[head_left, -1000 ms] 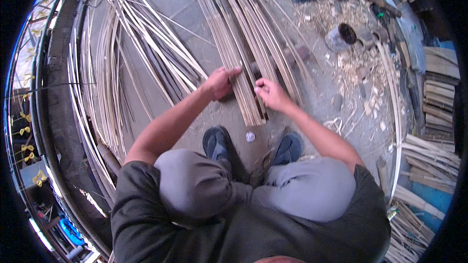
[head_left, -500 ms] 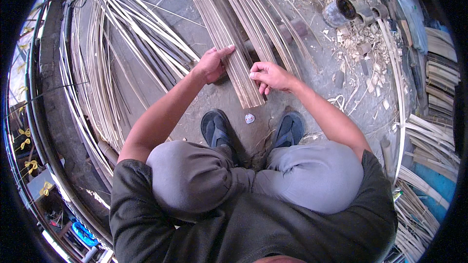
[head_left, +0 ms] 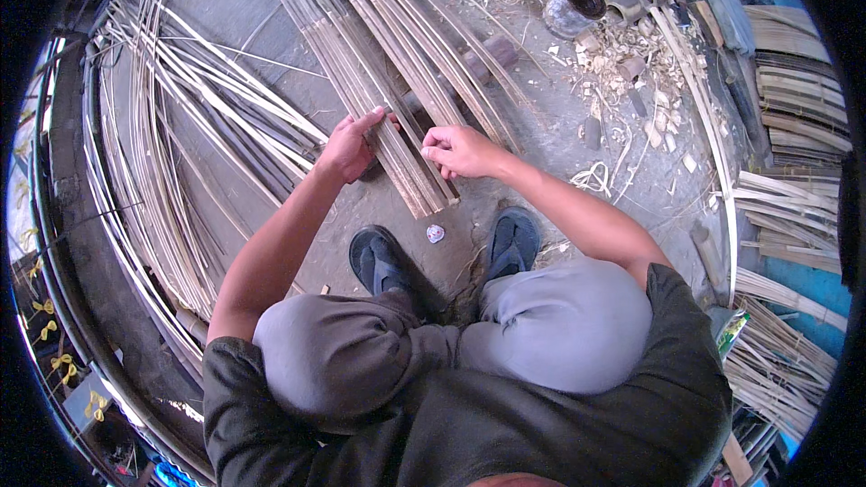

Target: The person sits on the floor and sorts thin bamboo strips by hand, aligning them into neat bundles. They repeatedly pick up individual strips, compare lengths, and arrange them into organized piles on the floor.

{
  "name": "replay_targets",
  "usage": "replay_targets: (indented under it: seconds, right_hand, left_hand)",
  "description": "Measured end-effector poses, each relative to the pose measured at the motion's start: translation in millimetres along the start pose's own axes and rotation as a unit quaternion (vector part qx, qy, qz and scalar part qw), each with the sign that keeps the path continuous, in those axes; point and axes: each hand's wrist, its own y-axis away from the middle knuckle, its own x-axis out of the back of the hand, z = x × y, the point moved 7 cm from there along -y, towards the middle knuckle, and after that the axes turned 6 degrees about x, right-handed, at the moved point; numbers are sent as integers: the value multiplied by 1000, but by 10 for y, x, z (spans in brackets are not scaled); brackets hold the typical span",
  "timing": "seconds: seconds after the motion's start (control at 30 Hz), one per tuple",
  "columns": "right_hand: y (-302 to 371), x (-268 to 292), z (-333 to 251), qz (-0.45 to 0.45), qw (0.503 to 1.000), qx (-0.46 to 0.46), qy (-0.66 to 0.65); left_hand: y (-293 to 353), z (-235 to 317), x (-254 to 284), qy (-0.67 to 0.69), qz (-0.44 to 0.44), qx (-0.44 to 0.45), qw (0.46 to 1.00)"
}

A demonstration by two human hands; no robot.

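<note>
A flat row of long, narrow bamboo strips (head_left: 361, 95) slants down the middle of the floor, its near ends just ahead of my feet. My left hand (head_left: 350, 146) is closed round the row's left edge, thumb on top and fingers hidden beneath. At the right edge my right hand (head_left: 458, 151) is closed, thumb and fingertips pinched at an outer bamboo strip (head_left: 440, 185). That strip lies slightly apart from the others near its end. More strips (head_left: 424, 81) fan out beyond my right hand, lying across a dark round bar (head_left: 492, 56).
Loose pale strips (head_left: 216, 99) spread over the floor at left. A stained can (head_left: 570, 13) stands among wood shavings (head_left: 663, 117) at the far right. Stacked slats (head_left: 798, 81) line the right side. A small crumpled scrap (head_left: 435, 234) lies between my sandals (head_left: 377, 257).
The whole view has shifted, so floor items appear further left. Both hands stay at the row. The outer right strip now stands a little further from the rest.
</note>
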Motion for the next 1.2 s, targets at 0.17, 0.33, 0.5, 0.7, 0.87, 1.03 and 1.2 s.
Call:
replay_targets:
  seconds: [0.17, 0.33, 0.5, 0.7, 0.87, 1.03, 1.2]
  right_hand:
    - [-13, 130, -132, 0, 996, 31, 89]
    - [13, 283, -172, -19, 994, 26, 105]
    - [-33, 1046, -309, 133, 962, 67, 230]
    - [258, 2312, 306, 390, 794, 34, 465]
    - [398, 2460, 872, 359, 741, 18, 567]
    - [227, 2509, 768, 296, 928, -88, 208]
    - [134, 2149, 193, 163, 985, -44, 47]
  left_hand:
    - [45, 37, -41, -6, -8, 1, 1000]
    - [90, 59, -119, -7, 4, 10, 1000]
    - [42, 46, -61, -7, -12, 11, 1000]
    - [28, 24, -28, 16, -1, 16, 1000]
    - [108, 59, -66, 9, 12, 20, 1000]
    - [79, 20, -5, 24, 16, 21, 999]
    - [73, 32, -42, 17, 8, 22, 1000]
